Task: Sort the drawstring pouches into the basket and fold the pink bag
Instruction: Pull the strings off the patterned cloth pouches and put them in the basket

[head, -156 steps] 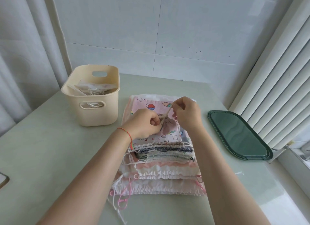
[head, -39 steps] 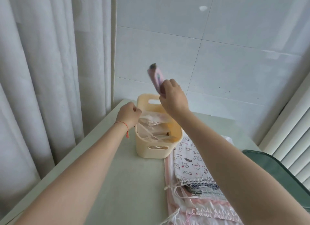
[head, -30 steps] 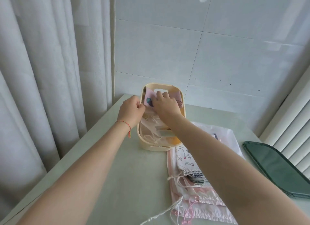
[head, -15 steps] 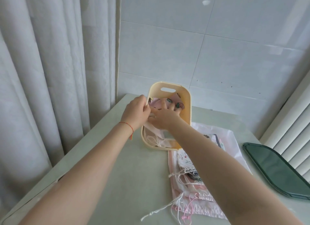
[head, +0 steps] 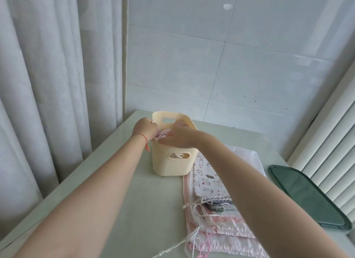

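No writing is legible. The left hand grips the cream basket rim at nine o'clock; the right hand, fingers straight, seemingly presses half-hidden pink pouches inside.

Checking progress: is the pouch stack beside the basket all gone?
No, a stack of pouches remains on the table right of the basket.

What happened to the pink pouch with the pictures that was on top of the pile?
It went from the pile into the basket. The right hand carried it over and let go, now flat above it; the left hand moved to grip the basket's rim. The remaining pouches and green tray stayed put.
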Tool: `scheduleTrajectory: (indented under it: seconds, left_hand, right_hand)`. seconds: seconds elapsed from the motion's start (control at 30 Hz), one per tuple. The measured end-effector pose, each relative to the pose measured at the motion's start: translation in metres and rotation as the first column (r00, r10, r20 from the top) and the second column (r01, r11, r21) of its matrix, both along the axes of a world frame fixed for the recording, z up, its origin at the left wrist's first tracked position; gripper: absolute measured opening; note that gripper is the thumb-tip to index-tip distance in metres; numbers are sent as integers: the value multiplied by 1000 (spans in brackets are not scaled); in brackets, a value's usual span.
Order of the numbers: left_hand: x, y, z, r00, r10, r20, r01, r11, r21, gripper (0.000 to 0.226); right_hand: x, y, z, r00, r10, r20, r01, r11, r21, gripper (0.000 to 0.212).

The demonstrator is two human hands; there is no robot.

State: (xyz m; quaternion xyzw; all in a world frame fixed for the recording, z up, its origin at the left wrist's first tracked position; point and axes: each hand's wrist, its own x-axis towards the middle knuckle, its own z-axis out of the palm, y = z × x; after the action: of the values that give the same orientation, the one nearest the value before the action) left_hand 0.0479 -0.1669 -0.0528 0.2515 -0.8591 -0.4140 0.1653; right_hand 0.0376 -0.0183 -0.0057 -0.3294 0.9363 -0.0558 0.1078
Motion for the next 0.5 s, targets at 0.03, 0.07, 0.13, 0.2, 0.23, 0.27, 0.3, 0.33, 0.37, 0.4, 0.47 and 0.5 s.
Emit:
scheduleTrajectory:
  seconds: [0.03, 0.07, 0.13, 0.2, 0.23, 0.27, 0.3, 0.33, 0.37, 0.4, 0.47, 0.5]
  left_hand:
    - [1, 1, -2, 1000, 16, 5, -16, 1000, 9, 31]
    - [4, 2, -3, 999, 35, 3, -35, 999, -6, 36]
    - [11, 6, -2, 997, 49, -55, -53, 996, -72, 45]
    - [17, 14, 2, 984, 43, -175, -71, 985, -156, 40]
    - [20, 20, 4, 969, 39, -242, -88, 977, -193, 34]
    - [25, 27, 8, 955, 35, -294, -100, 972, -211, 28]
    - [29, 34, 12, 943, 29, -331, -106, 971, -216, 22]
    - [35, 43, 17, 939, 20, -342, -101, 970, -219, 18]
    - [39, 50, 19, 938, 8, -347, -90, 971, -220, 15]
    - [45, 59, 22, 939, -8, -344, -72, 973, -219, 14]
    - [52, 73, 21, 946, -44, -321, -24, 979, -204, 15]
    - [54, 79, 19, 949, -71, -307, 12, 982, -191, 16]
  right_hand:
    - [5, 4, 4, 996, 89, -8, -87, 989, 117, 60]
    - [7, 9, 8, 992, 128, 10, -128, 973, 192, 48]
    - [7, 17, 13, 980, 176, -97, -145, 953, 264, 30]
    - [4, 18, 10, 957, 125, -260, -52, 961, 273, 46]
    - [3, 16, 6, 941, 87, -328, -9, 973, 231, 55]
    - [5, 13, 2, 930, 47, -365, 22, 983, 181, 56]
    - [6, 9, -4, 921, 18, -389, 28, 993, 113, 52]
    - [7, 7, -8, 915, -20, -402, 37, 999, 33, 47]
    - [8, 7, -13, 912, -40, -408, 20, 998, -51, 42]
    - [9, 12, -16, 920, -45, -390, 2, 994, -110, 42]
    - [9, 31, -18, 931, -59, -361, -15, 980, -197, 45]
    - [10, 45, -16, 932, -67, -356, -15, 974, -225, 42]
